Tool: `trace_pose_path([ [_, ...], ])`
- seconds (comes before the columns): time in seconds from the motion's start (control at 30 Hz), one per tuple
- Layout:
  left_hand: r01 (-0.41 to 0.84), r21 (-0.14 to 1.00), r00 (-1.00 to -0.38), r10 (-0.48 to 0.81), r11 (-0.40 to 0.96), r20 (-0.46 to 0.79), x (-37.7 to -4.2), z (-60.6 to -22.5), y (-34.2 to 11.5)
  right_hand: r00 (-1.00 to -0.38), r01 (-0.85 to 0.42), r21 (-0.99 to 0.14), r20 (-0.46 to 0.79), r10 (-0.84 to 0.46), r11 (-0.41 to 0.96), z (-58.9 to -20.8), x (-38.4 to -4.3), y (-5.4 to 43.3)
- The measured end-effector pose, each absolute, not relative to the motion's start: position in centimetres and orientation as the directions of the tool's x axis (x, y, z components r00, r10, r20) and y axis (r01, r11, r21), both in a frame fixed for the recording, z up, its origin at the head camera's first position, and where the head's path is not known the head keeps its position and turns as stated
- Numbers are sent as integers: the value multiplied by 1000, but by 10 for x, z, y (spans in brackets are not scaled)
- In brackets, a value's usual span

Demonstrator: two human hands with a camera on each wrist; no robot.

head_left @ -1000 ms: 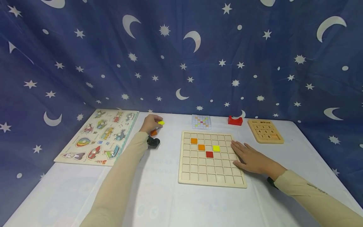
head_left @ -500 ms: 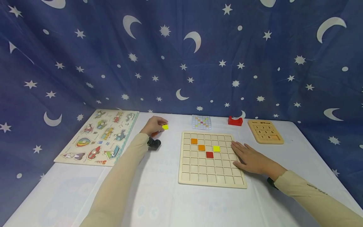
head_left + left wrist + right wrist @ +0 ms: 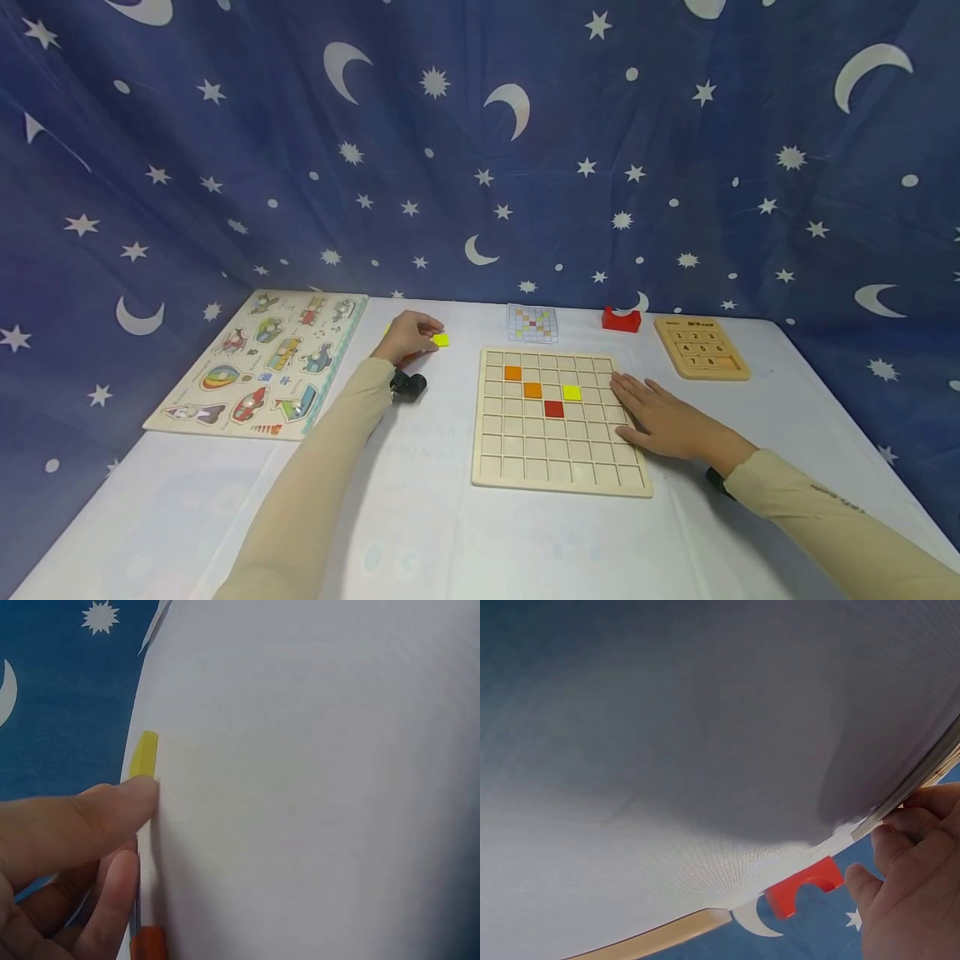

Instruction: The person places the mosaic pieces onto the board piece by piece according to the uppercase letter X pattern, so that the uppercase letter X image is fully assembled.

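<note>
My left hand [image 3: 408,335] pinches a small yellow tile [image 3: 441,340] between thumb and fingers, close to the table left of the board. In the left wrist view the thumb covers the lower part of that yellow tile [image 3: 146,754]; an orange piece [image 3: 148,943] lies below it. Flat on the right edge of the wooden grid board [image 3: 517,475] rests my right hand [image 3: 671,423], fingers extended. On the board sit two orange tiles [image 3: 513,373], a red tile [image 3: 554,409] and another yellow tile [image 3: 572,392]. A bit of yellow [image 3: 387,330] shows behind the left hand, mostly hidden.
Behind the board lies a printed grid card [image 3: 533,323]. A red arch block [image 3: 621,320] and a wooden number puzzle [image 3: 702,347] are at the back right. A picture puzzle board [image 3: 258,367] lies at the left. A starry curtain [image 3: 480,167] borders the table's back.
My left hand has shifted slightly right and nearer with the yellow tile, now covering the orange piece beside it in the head view. The right hand and the board stay put.
</note>
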State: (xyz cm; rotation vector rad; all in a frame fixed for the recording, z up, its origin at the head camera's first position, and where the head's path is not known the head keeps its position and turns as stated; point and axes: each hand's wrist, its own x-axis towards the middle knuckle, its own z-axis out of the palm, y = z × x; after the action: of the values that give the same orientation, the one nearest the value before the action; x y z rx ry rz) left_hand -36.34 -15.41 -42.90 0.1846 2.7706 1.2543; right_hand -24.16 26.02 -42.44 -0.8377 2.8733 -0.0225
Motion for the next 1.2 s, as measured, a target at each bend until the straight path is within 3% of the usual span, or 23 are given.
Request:
trace_pose_path([
  [0.63,37,699,-992,110,714,-60,-358,-426,-153,-830,-540,-48,-136,-541,840,-425,-241,260],
  [1.2,214,672,-971,228,708,69,-358,-427,-151,-831,-538,-46,-139,-538,842,-426,-243,261],
])
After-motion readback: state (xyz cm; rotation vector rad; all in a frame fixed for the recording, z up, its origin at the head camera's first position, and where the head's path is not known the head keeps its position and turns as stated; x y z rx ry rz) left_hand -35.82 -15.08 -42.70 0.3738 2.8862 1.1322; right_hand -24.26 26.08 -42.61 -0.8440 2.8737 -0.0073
